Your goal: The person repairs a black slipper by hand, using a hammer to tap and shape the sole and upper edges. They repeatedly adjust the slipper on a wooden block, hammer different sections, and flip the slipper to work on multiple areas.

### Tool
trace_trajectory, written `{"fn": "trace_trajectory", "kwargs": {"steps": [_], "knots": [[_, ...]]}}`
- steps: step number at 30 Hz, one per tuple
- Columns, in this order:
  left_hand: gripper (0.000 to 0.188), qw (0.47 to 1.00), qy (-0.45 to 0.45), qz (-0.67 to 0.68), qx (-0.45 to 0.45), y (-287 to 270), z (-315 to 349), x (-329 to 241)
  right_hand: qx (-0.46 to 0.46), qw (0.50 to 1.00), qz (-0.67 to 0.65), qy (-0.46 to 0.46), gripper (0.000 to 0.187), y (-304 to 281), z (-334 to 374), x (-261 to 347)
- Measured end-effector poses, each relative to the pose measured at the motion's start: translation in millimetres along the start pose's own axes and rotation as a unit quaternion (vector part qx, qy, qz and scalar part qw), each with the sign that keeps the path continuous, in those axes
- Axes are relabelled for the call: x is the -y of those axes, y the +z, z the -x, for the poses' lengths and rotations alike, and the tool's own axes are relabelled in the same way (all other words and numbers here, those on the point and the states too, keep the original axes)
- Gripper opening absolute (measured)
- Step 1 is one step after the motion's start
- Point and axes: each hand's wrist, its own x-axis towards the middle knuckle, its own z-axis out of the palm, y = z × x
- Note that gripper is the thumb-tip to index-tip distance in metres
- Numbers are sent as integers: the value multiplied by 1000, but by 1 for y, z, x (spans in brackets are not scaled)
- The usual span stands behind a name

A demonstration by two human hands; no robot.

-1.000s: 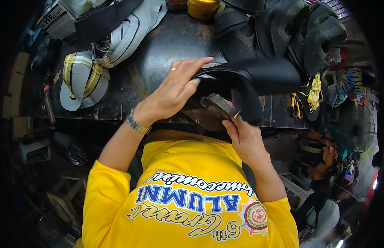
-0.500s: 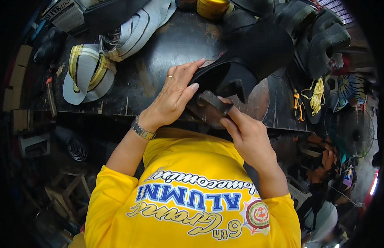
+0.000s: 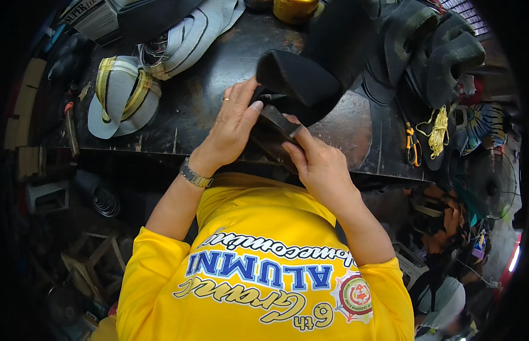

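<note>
Head view: a dark, scuffed workbench top (image 3: 196,108) is seen from above, with the person's yellow printed shirt (image 3: 259,267) filling the lower part of the picture. A black, thick, curved piece of soft material (image 3: 310,79) is held up over the middle of the bench, just in front of the body. The left hand (image 3: 233,128), with a ring on one finger and a metal wristwatch (image 3: 195,174) at the wrist, is laid over the near edge of the piece, fingers bent and closed on it. The right hand (image 3: 318,165) is closed around a flat dark block-shaped tool (image 3: 279,132), which is pressed against the underside of the black piece, touching the left fingertips. What the tool is cannot be told. On the bench to the left a grey cap-like piece with yellow bands (image 3: 121,94) is lying, and beyond it a grey strap with pale edging (image 3: 187,37). A yellow round tin (image 3: 296,8) is seen at the far edge. To the right, a stack of black moulded parts (image 3: 441,51), a coil of yellow cord (image 3: 439,131) and orange-handled scissors (image 3: 411,145) are noted.
</note>
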Motion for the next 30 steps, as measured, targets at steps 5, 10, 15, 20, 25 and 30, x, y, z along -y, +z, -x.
{"fn": "trace_trajectory", "kwargs": {"steps": [5, 10, 15, 20, 25, 30], "knots": [[48, 998, 13, -64, 1, 5, -7, -12, -16, 998, -18, 50, 45, -15, 8, -1], [44, 994, -21, -75, 75, -3, -25, -18, -17, 994, -79, 80, 42, -42, 22, 5], [44, 984, -55, -93, 144, -7, -42, -29, -14, 993, -60, 97, 41, -31, 25, 2], [41, 956, -71, -151, 240, -10, -71, -42, -39, 979, -176, 94, 30, -55, 61, -37], [32, 914, -13, -251, 318, -2, -112, -46, -250, 962, 11, 112, 31, -82, 92, -100], [24, 879, 40, -299, 369, 46, -150, -57, -207, 924, 259, 193, 34, -76, 86, -142]]}}
